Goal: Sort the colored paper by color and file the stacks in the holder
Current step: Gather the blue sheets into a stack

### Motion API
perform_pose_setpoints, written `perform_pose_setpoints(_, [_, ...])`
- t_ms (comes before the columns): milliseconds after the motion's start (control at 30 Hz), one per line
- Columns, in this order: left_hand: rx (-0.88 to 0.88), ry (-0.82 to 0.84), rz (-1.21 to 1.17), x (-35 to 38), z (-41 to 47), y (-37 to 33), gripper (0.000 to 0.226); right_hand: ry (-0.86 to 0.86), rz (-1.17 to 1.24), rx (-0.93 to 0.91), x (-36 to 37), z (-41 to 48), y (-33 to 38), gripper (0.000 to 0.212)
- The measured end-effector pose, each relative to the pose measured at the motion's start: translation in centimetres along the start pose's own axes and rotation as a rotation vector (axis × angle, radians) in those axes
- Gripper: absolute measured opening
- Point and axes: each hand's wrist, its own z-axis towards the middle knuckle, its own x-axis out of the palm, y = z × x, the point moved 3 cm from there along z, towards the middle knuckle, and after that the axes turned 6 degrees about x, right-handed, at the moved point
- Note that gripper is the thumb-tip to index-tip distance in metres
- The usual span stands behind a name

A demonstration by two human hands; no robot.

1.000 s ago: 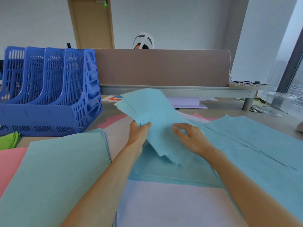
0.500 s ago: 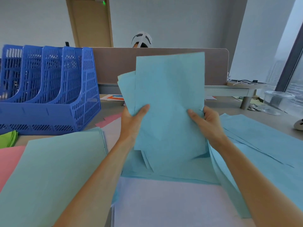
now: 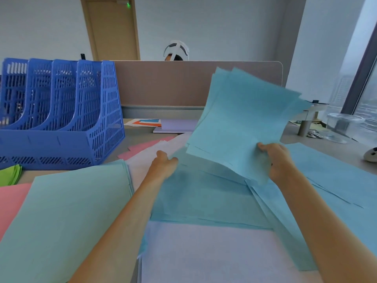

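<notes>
Right hand (image 3: 275, 163) is clamped on the lower edge of a blue bundle (image 3: 242, 123), thumb on top. The bundle is raised off the surface and tilted right, its sheets fanned and corners out of line. Left hand (image 3: 166, 163) is apart from the right, at the left edge of the loose blue sheets (image 3: 204, 199) lying below; it is blurred, so I cannot tell whether it grips one or only touches. More blue overlaps off to the right. Mint stack (image 3: 67, 211) lies left of the left forearm, pink sheet (image 3: 12, 203) beyond it, pale sheet (image 3: 204, 254) nearest. Holder (image 3: 61, 123) stands far left on the surface (image 3: 140, 137), well apart from the bundle, with no paper seen in its slots. Risks, as judged: a one-hand pinch on a fanned bundle could let sheets slide out; mint and blue sit close in tone, so a sheet could join the wrong stack; ragged edges could snag at a slot. No readable writing or brand.
</notes>
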Motion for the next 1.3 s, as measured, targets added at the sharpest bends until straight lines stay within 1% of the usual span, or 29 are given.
perform_pose_setpoints(100, [0.021,0.019,-0.072,0.4,0.3,0.0,0.057,-0.048,-0.174,0.108,-0.8,1.2,-1.7,0.009])
perform_pose_setpoints(200, [-0.034,0.004,-0.230,0.5,0.8,0.4,0.064,-0.042,-0.312,0.135,-1.0,1.7,-3.2,0.015])
perform_pose_setpoints(300, [-0.147,0.007,-0.400,0.0,1.9,0.5,0.077,-0.005,-0.379,0.082,-0.6,1.3,-3.3,0.022])
perform_pose_setpoints(333, [-0.162,0.015,-0.451,-0.1,2.7,0.7,0.075,-0.003,-0.396,0.070,-0.5,1.1,-3.2,0.021])
perform_pose_setpoints(367, [-0.154,0.009,-0.499,-0.1,3.5,1.0,0.067,0.000,-0.406,0.062,-0.5,1.0,-3.1,0.019])
perform_pose_setpoints(433, [-0.152,0.018,-0.566,0.1,4.3,1.0,0.045,0.005,-0.410,0.060,-0.4,0.9,-3.1,0.016])
perform_pose_setpoints(467, [-0.138,0.007,-0.551,0.3,4.4,0.8,0.034,0.002,-0.410,0.060,-0.4,0.9,-3.1,0.016])
perform_pose_setpoints(500, [-0.111,-0.025,-0.480,0.5,4.4,0.6,0.018,0.002,-0.413,0.064,-0.3,1.0,-3.2,0.015])
perform_pose_setpoints(533, [-0.065,-0.067,-0.401,0.8,4.4,0.4,0.011,0.002,-0.416,0.067,-0.3,1.1,-3.3,0.015])
perform_pose_setpoints(600, [0.094,-0.159,-0.231,1.5,4.9,-0.1,0.021,0.012,-0.422,0.068,-0.3,1.1,-3.2,0.015])
perform_pose_setpoints(667, [0.198,-0.210,-0.051,2.2,5.0,-0.5,0.026,0.019,-0.420,0.065,-0.3,1.3,-3.1,0.016])
perform_pose_setpoints(733, [0.193,-0.166,0.116,2.7,5.1,-0.5,0.035,0.020,-0.422,0.072,-0.4,1.6,-3.1,0.017])
perform_pose_setpoints(800, [0.140,-0.110,0.357,3.1,5.0,-0.1,0.034,0.022,-0.412,0.076,-0.4,1.8,-3.3,0.022])
perform_pose_setpoints(867, [0.184,-0.184,0.494,3.2,4.7,-0.2,0.029,0.040,-0.408,0.080,-0.4,1.8,-3.3,0.022])
perform_pose_setpoints(933, [0.274,-0.316,0.504,2.8,4.3,-0.9,0.027,0.058,-0.388,0.077,-0.4,1.7,-3.3,0.022])
perform_pose_setpoints(967, [0.324,-0.370,0.445,2.6,4.3,-1.1,0.028,0.070,-0.366,0.071,-0.4,1.7,-3.2,0.023])
perform_pose_setpoints(1000, [0.373,-0.396,0.314,2.2,4.3,-1.6,0.029,0.080,-0.337,0.063,-0.4,1.6,-3.1,0.023])
perform_pose_setpoints(1067, [0.385,-0.361,-0.125,1.5,4.2,-2.1,0.025,0.104,-0.284,0.045,-0.3,1.7,-3.0,0.022])
perform_pose_setpoints(1100, [0.362,-0.347,-0.331,1.2,4.1,-2.2,0.022,0.122,-0.264,0.037,-0.3,1.7,-2.9,0.021])
perform_pose_setpoints(1133, [0.327,-0.353,-0.462,0.8,3.8,-2.2,0.020,0.146,-0.251,0.031,-0.2,1.7,-2.8,0.020])
perform_pose_setpoints(1300, [0.117,-0.382,-0.793,-0.8,4.0,-1.0,0.016,0.276,-0.246,-0.003,0.2,1.3,-1.9,0.020])
